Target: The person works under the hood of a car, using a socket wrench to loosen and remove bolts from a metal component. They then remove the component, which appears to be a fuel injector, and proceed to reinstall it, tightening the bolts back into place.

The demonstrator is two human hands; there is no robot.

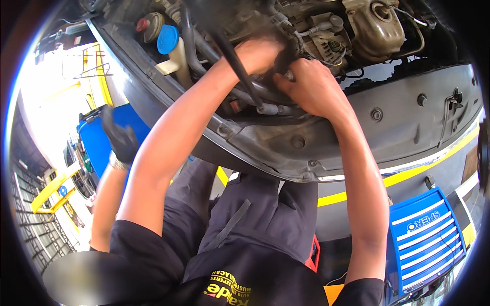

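Both my arms reach into a car's engine bay. My left hand (pixel 260 53) is over the hoses near the middle, its fingers blurred and partly hidden; I cannot see what it touches. Just right of it, my right hand (pixel 314 84) has its fingers curled and its thumb bent inward, closed around something mostly hidden, with a small shiny bit by the thumb. A dark, blurred shape (pixel 286 58) lies between the two hands. An alternator (pixel 331 48) with a finned metal housing is just beyond my right hand. A dark rod (pixel 236 58) slants down across my left wrist.
A blue-capped reservoir (pixel 168 41) and a red-capped one (pixel 151 26) stand at the left. A metal heat shield (pixel 375 28) is at the far right. A co-worker's black-gloved hand (pixel 121 136) is beside my left arm. A blue tool cabinet (pixel 423 239) stands at lower right.
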